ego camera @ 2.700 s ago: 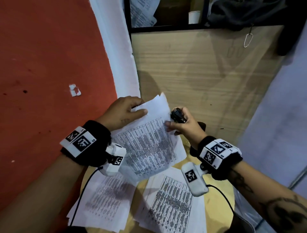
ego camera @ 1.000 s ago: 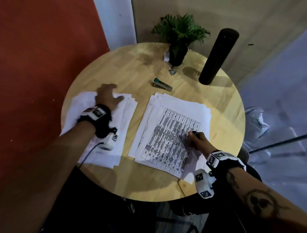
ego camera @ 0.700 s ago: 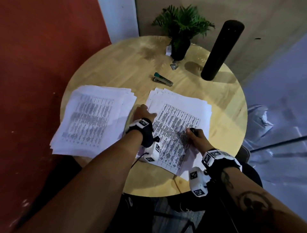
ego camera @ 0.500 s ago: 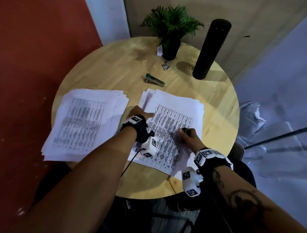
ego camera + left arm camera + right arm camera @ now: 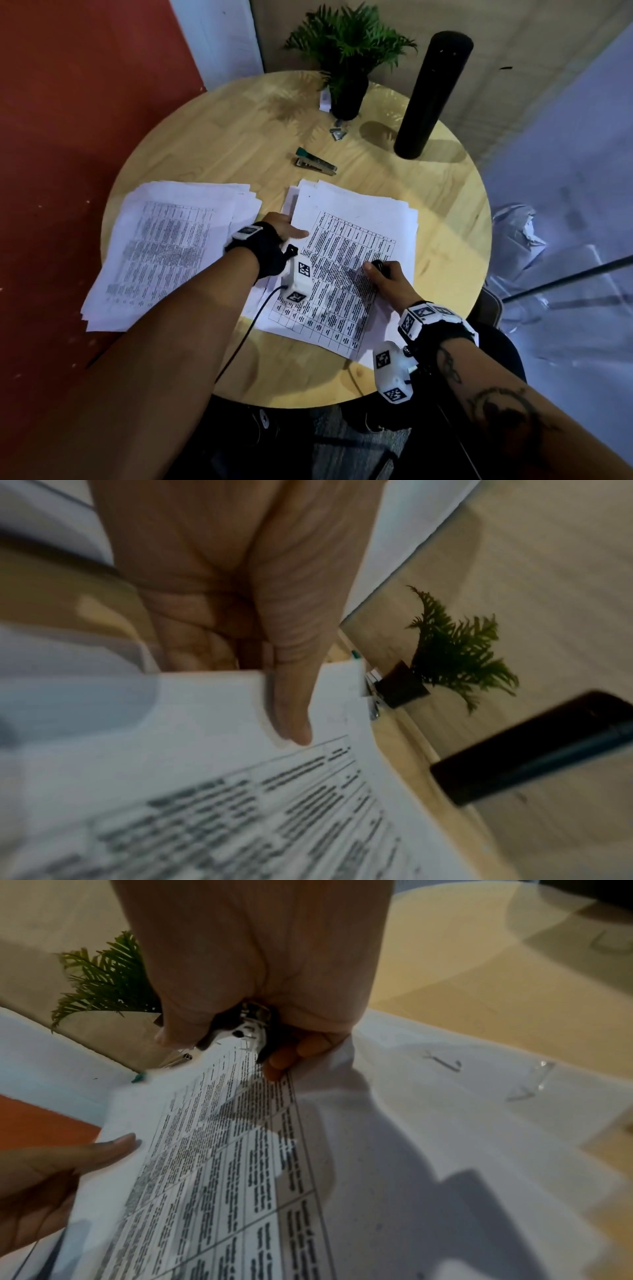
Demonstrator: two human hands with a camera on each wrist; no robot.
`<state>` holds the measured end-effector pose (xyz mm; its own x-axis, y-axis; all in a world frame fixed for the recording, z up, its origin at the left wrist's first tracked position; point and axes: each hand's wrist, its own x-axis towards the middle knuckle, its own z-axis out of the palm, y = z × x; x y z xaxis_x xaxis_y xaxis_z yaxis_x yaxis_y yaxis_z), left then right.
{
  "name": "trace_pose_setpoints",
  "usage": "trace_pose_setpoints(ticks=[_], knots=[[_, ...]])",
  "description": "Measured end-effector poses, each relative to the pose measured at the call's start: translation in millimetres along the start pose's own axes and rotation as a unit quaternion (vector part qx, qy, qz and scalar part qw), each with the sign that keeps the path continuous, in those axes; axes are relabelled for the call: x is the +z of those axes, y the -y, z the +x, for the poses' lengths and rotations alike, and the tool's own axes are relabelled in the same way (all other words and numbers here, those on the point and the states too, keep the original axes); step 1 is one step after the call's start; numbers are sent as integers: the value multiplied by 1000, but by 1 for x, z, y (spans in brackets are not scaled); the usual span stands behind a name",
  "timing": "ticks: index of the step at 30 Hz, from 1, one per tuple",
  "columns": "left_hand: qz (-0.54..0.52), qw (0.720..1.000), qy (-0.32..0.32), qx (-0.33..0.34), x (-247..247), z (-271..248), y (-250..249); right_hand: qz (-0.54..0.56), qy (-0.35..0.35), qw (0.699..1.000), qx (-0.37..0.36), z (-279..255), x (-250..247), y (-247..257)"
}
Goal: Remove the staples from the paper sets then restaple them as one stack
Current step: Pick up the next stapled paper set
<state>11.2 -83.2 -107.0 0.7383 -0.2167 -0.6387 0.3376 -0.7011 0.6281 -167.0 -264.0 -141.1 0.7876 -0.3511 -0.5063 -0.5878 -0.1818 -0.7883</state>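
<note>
Round and pale, the wooden table (image 5: 212, 144) fills the middle of the head view, with a red wall at the left of the frame, a white strip of wall at upper centre and a light wood-grain panel behind. Toward the top stand a small potted fern (image 5: 347, 51) in a dark pot and, to its right, a tall black cylinder (image 5: 432, 94). Just below the pot lies a little cluster of loose metal staples (image 5: 338, 132). A green-and-metal stapler (image 5: 314, 163) lies flat below them, near the centre of the table.

Two lots of printed paper lie side by side: the left paper stack (image 5: 164, 246) at centre left, fanned and untidy, and the right paper stack (image 5: 349, 260) at centre, its top sheet showing a table of text.

The left hand (image 5: 282, 228) is at the left edge of the right stack, thumb laid flat on the top sheet and fingers tucked under the edge, pinching it. The right hand (image 5: 385, 277) rests on the same stack toward its right side, fingers curled round a small black-and-metal staple remover (image 5: 248, 1030). In the right wrist view, two pulled staples (image 5: 443, 1062) lie on the blank margin nearby.
</note>
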Motion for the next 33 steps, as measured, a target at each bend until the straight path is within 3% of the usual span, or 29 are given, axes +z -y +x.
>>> trace_pose_setpoints(ticks=[5,11,18,22,25,33], knots=[[50,998,-4,28,-3,-10,3,26,8,1000,9,1,-1,1],[-117,981,-47,145,-12,-44,10,228,-46,971,48,-4,-22,15],[-265,933,-69,235,-42,-93,7,324,-47,941,-81,-33,-48,84],[-325,901,-54,282,-61,-119,-2,332,24,934,-132,-53,-63,121],[-311,895,-52,316,-76,-128,-3,317,72,931,-169,-67,-70,140],[-294,888,-37,352,-101,-164,-15,325,114,904,-254,-111,-82,181]])
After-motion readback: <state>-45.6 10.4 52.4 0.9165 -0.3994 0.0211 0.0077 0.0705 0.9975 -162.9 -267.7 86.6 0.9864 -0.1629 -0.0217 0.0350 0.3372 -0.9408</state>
